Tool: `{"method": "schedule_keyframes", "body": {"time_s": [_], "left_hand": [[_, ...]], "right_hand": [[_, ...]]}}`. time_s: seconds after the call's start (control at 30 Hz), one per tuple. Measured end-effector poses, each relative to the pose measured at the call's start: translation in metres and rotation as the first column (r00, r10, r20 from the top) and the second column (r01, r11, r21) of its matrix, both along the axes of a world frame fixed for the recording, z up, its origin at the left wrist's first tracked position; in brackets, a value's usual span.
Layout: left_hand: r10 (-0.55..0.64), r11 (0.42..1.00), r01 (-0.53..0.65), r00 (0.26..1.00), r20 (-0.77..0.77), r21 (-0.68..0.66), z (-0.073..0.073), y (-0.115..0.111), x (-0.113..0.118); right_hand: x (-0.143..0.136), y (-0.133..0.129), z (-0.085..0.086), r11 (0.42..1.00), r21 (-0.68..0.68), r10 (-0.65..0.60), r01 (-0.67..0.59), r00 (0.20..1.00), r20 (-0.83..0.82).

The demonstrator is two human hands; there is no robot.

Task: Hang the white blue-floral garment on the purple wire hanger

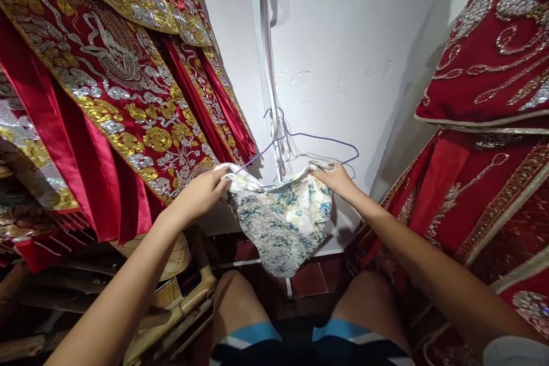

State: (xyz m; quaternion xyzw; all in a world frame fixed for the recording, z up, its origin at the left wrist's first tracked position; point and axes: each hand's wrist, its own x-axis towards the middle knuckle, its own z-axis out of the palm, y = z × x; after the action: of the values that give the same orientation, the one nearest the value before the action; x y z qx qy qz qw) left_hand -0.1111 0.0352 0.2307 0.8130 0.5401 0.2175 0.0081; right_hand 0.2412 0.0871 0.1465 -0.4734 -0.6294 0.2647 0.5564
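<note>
A white garment with a blue, green and yellow floral print [283,223] hangs between my hands, its lower part drooping toward the floor. My left hand [208,186] is closed on its upper left edge, where the cloth is white. At the upper right edge, my right hand [337,178] pinches the fabric. A purple wire hanger [321,137] reaches into the garment's opening on the left. Its right arm shows above my right hand, outside the cloth, and its hook points up by the wall cable.
Red embroidered costumes with gold and silver sequins [154,126] hang at left. Another red beaded garment [484,86] hangs at right. A white wall [343,40] with a vertical cable is ahead. Bamboo furniture [171,320] stands low at left, and red tiles [313,281] cover the floor.
</note>
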Motion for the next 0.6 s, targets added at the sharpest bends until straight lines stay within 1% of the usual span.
{"method": "schedule_keyframes", "body": {"time_s": [0.07,0.13,0.2,0.27,0.33,0.4,0.43,0.47,0.5,0.53,0.6], "left_hand": [[-0.036,0.999,0.037,0.995,0.089,-0.006,0.001,0.019,0.007],[-0.094,0.995,0.098,0.981,0.171,-0.013,-0.001,0.036,0.016],[-0.153,0.988,0.147,0.958,0.243,0.040,-0.003,0.048,0.025],[-0.189,0.980,0.161,0.937,0.293,0.118,-0.006,0.054,0.033],[-0.184,0.977,0.142,0.934,0.305,0.157,-0.007,0.055,0.036],[-0.151,0.981,0.107,0.945,0.292,0.161,-0.008,0.052,0.036],[-0.135,0.983,0.090,0.948,0.287,0.162,-0.007,0.051,0.035],[-0.124,0.983,0.080,0.951,0.284,0.163,-0.006,0.050,0.035],[-0.118,0.984,0.073,0.952,0.281,0.164,-0.005,0.049,0.034],[-0.110,0.985,0.066,0.954,0.278,0.162,-0.003,0.049,0.033],[-0.071,0.985,0.023,0.958,0.278,0.173,0.000,0.050,0.030]], "right_hand": [[-0.009,-0.005,0.000,1.000,-0.021,0.007,-0.008,1.000,-0.018],[-0.019,-0.009,-0.004,0.998,-0.058,-0.007,0.005,0.999,-0.031],[-0.026,-0.011,-0.009,0.995,-0.099,-0.010,0.006,0.999,-0.039],[-0.025,-0.011,-0.011,0.996,-0.091,-0.015,0.013,1.000,-0.022],[-0.016,-0.008,-0.010,0.995,-0.020,-0.102,0.102,0.995,0.019],[0.001,0.000,-0.005,0.969,0.069,-0.241,0.237,0.969,0.055],[0.011,0.005,-0.001,0.955,0.099,-0.289,0.281,0.955,0.073],[0.020,0.010,0.003,0.950,0.109,-0.303,0.293,0.948,0.097],[0.029,0.015,0.008,0.957,0.104,-0.284,0.271,0.950,0.131],[0.038,0.019,0.014,0.971,0.083,-0.237,0.226,0.955,0.177],[0.054,0.022,0.027,0.993,-0.003,-0.111,0.117,0.955,0.276]]}}
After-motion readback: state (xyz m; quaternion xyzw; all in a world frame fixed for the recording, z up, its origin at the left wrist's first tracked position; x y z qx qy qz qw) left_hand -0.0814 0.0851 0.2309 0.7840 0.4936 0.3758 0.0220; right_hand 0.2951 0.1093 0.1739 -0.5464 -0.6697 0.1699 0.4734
